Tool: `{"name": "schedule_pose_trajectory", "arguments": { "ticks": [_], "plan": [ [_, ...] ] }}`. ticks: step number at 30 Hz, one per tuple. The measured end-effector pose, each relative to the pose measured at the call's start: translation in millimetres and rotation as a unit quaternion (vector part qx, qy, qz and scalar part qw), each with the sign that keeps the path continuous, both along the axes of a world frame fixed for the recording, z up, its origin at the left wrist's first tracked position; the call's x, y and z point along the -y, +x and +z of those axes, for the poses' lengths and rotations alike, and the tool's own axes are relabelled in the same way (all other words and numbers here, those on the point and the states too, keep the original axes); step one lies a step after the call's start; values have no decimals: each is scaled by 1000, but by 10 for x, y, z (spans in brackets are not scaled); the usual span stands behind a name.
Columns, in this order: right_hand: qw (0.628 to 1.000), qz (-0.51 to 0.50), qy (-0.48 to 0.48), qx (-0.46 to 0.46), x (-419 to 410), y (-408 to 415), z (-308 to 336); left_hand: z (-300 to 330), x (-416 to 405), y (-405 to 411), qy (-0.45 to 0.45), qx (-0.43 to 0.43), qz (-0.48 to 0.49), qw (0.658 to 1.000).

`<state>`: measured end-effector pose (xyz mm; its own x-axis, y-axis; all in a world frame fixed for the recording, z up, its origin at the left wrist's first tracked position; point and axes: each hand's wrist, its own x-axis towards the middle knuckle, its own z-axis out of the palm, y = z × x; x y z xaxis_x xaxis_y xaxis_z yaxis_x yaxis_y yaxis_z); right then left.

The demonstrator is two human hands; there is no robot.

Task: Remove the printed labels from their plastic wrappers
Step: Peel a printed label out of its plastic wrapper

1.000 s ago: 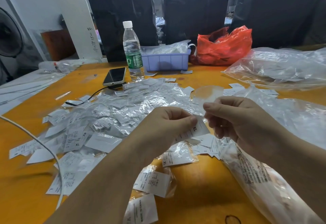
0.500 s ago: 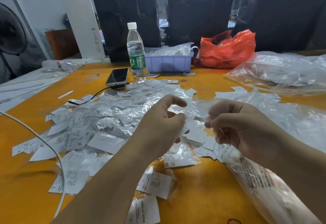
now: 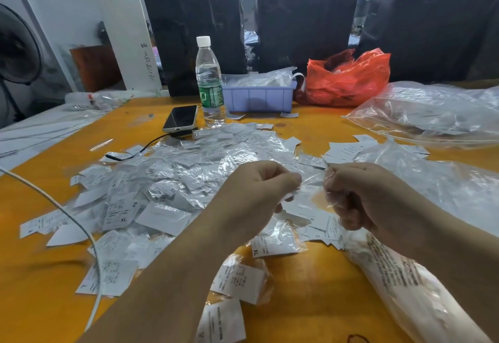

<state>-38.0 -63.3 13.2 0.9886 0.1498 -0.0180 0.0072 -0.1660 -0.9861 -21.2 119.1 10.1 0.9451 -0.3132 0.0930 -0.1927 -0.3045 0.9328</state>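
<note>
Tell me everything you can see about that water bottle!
The water bottle is clear plastic with a white screw cap and a green label round its lower half. It stands upright on the orange table, about half full of water, between the phone and the purple bin. No hand touches it.

We take this for a garment packing workshop; the orange tabletop (image 3: 310, 283) carries a heap of size labels (image 3: 172, 180) in plastic wrappers; a purple bin (image 3: 259, 97) holds more; clear bags (image 3: 432, 110) lie alongside; dark plastic-covered bundles (image 3: 305, 18) stand behind.
</note>
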Motion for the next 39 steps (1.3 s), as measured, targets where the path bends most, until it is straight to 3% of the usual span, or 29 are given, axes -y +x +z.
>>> {"name": "schedule_pose_trajectory", "arguments": {
  "ticks": [4,10,17,27,33,39],
  "plan": [
    [1000,12,-3,4,1,10,-54,-23,12,-23,-27,-8,-13,1000],
    [989,86,118,-26,12,3,-59,0,23,-29,-77,0,20,997],
    [979,-7,203,-20,19,37,-5,10,35,-73,-63,4,-28,998],
    [982,-24,185,-5,15,45,-31,20,5,-67,-81,1,-3,997],
    [981,-37,192,12,23,55,-26,9,22,-77,-41,13,-46,998],
    [975,-62,211,35,25,59,-29,22,52,-104,-32,-33,-69,997]
  ]
}}
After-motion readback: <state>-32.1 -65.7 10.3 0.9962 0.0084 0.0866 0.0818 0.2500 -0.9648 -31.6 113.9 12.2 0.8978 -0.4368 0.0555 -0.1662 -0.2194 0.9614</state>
